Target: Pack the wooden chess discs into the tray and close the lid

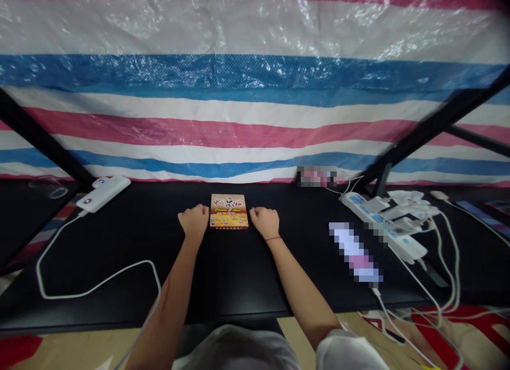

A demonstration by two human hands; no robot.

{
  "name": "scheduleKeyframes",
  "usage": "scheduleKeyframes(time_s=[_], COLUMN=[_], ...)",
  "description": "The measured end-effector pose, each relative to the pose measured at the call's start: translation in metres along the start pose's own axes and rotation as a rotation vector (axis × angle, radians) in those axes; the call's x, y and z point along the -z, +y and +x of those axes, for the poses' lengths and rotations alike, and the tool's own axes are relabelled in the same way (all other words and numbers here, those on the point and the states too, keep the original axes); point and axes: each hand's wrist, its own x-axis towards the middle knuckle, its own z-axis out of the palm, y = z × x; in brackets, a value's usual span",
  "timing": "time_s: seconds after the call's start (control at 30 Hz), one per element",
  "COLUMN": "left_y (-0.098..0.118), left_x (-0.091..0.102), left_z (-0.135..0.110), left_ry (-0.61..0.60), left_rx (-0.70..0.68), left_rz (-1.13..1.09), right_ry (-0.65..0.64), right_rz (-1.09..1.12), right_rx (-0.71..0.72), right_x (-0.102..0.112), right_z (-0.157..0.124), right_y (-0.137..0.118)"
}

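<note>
A flat Chinese chess box with a red and yellow printed lid lies closed on the black table, between my two hands. My left hand rests as a loose fist close against the box's left side. On the right side, my right hand is curled into a fist too, with a thin red string round the wrist. Nothing shows inside either hand, and the fingertips are turned down out of sight.
A white charging device with a cable lies at the back left. To the right are a blurred-out phone, a power strip crowded with plugs and cables, and a pixelated object. Striped plastic sheeting hangs behind the black table.
</note>
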Motion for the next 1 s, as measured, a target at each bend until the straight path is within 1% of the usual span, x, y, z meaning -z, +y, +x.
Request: scheduleKeyframes(time_s=[0.1, 0.27, 0.47, 0.57, 0.7, 0.8, 0.9, 0.97, 1.0], left_y=[-0.001, -0.003, -0.003, -0.004, -0.007, -0.008, -0.007, -0.004, -0.003], left_x=[0.0, 0.001, 0.003, 0.003, 0.002, 0.001, -0.001, -0.002, -0.002], left_z=[0.0, 0.0, 0.0, 0.0, 0.0, -0.001, -0.001, -0.002, -0.002], left_ry=[-0.02, -0.014, -0.016, -0.037, -0.032, -0.026, 0.008, 0.022, 0.019], left_rx=[-0.015, -0.008, -0.008, -0.004, -0.018, -0.052, -0.133, -0.176, -0.184], left_rz=[0.003, -0.021, -0.044, -0.068, -0.093, -0.172, -0.331, -0.398, -0.418], right_ry=[-0.013, -0.005, -0.06, -0.057, -0.01, 0.04, 0.163, 0.248, 0.269], right_rz=[0.01, 0.005, -0.012, -0.014, 0.004, 0.09, 0.268, 0.393, 0.447], right_rx=[-0.001, -0.007, -0.041, -0.053, -0.048, -0.019, 0.107, 0.209, 0.249], right_x=[0.0, -0.001, 0.005, 0.006, 0.0, -0.003, -0.003, -0.002, -0.001], right_z=[0.001, 0.005, 0.008, 0.007, 0.005, 0.003, -0.001, -0.005, -0.007], right_y=[0.0, 0.0, -0.005, -0.007, -0.004, 0.002, 0.003, -0.001, -0.003])
